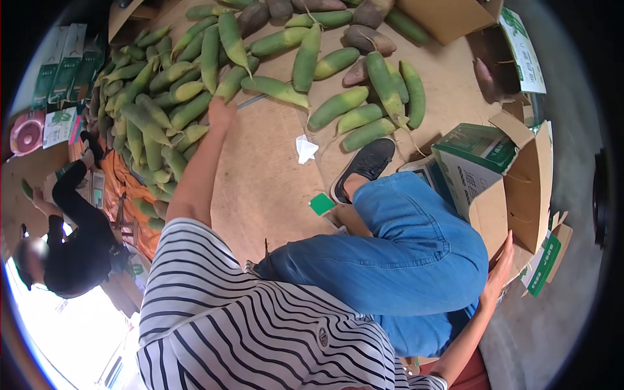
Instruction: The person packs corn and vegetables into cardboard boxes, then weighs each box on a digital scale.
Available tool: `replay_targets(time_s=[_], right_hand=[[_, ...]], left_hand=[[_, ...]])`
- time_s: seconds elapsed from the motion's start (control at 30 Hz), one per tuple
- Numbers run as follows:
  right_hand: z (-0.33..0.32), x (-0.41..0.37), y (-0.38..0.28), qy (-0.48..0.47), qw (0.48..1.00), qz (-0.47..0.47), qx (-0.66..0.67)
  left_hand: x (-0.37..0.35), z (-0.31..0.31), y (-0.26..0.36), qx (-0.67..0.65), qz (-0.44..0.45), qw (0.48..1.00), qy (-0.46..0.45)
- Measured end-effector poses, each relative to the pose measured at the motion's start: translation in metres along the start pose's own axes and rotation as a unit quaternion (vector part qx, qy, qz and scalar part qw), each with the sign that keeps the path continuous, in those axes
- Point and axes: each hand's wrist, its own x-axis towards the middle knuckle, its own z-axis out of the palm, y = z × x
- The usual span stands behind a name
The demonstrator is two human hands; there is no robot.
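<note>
My left hand (223,112) reaches out to the edge of a big heap of green radishes (156,114). Its fingers are closed on the near end of one green radish (235,81), which lies among others on the cardboard. Low on the right, my right hand (498,270) rests against the side of an open cardboard carton (494,201). The fingers there are stretched out along the carton wall, partly hidden by my knee. More green radishes (338,107) lie loose ahead of my shoe.
Purplish radishes (369,39) lie at the back. A scrap of white paper (305,149) and a green card (321,203) are on the cardboard floor (253,175). Another carton (448,16) stands at the back right. At left, a person in black (81,250) sits holding a green radish.
</note>
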Motion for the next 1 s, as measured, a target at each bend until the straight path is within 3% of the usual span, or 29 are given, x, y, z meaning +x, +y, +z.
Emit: replay_targets(time_s=[0.07, 0.17, 0.27, 0.37, 0.47, 0.67, 0.9, 1.0], right_hand=[[0.001, 0.001, -0.006, 0.002, 1.000, 0.017, 0.020], [0.002, 0.003, -0.008, -0.002, 0.999, 0.021, 0.030], [0.004, 0.004, -0.008, -0.002, 0.998, 0.031, 0.048], [0.003, 0.007, -0.012, -0.009, 0.996, 0.049, 0.072], [0.004, 0.006, -0.016, -0.004, 0.994, 0.062, 0.094], [0.007, 0.009, -0.015, 0.001, 0.993, 0.070, 0.098], [0.006, 0.010, -0.016, -0.003, 0.996, 0.061, 0.066], [0.001, 0.009, -0.013, -0.016, 0.998, 0.055, 0.023]], left_hand=[[0.016, -0.002, -0.036, 0.040, -0.071, 0.995, -0.052], [0.013, -0.026, -0.036, 0.153, -0.151, 0.973, -0.089], [0.026, -0.033, -0.074, 0.311, -0.054, 0.945, -0.086], [0.039, -0.056, -0.084, 0.330, -0.142, 0.922, -0.146], [0.049, -0.054, -0.128, 0.348, -0.076, 0.926, -0.122], [0.049, -0.077, -0.070, 0.441, -0.089, 0.871, -0.198], [0.078, -0.074, -0.114, 0.403, -0.024, 0.884, -0.238], [0.037, -0.073, -0.068, 0.410, -0.052, 0.875, -0.251]])
